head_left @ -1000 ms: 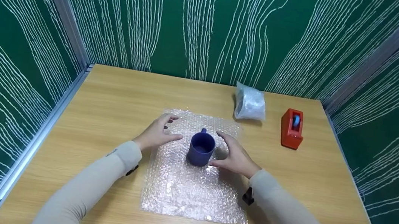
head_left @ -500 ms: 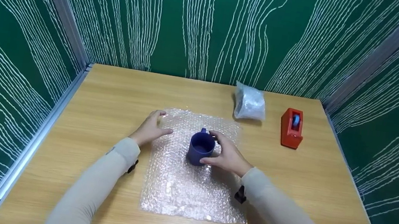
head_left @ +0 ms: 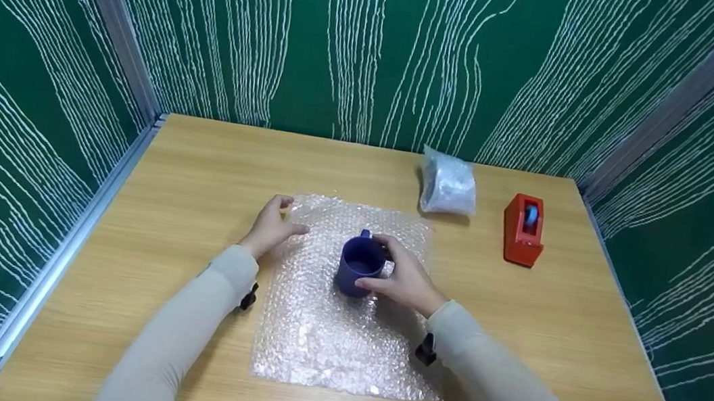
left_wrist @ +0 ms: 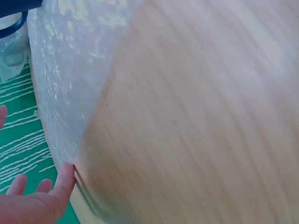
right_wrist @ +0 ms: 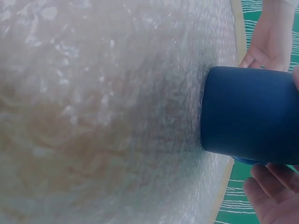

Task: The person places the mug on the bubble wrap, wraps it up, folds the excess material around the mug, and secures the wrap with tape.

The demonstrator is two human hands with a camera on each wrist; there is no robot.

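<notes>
A dark blue mug (head_left: 350, 280) stands upright on a sheet of bubble wrap (head_left: 325, 346), its handle pointing to the far side. My right hand (head_left: 411, 282) holds the mug from the right, thumb on the near side and fingers around the back by the handle. In the right wrist view, several fingers (right_wrist: 268, 184) curl beside the mug (right_wrist: 250, 114). At the sheet's upper left edge, my left hand (head_left: 268, 227) has thumb and fingers spread apart. The left wrist view has a fingertip of that left hand (left_wrist: 42, 203) at the edge of the bubble wrap (left_wrist: 70, 79).
Behind the sheet to the right lies a rolled bundle in bubble wrap (head_left: 449, 186). Farther right stands a red tape dispenser (head_left: 520, 237) with a blue-cored roll. Green walls (head_left: 308, 44) with white lines enclose the wooden table (head_left: 197, 174) on three sides.
The right hand has moved left and closed around the mug. The left hand has drawn back leftward to the sheet's edge. Mug and sheet have stayed put.
</notes>
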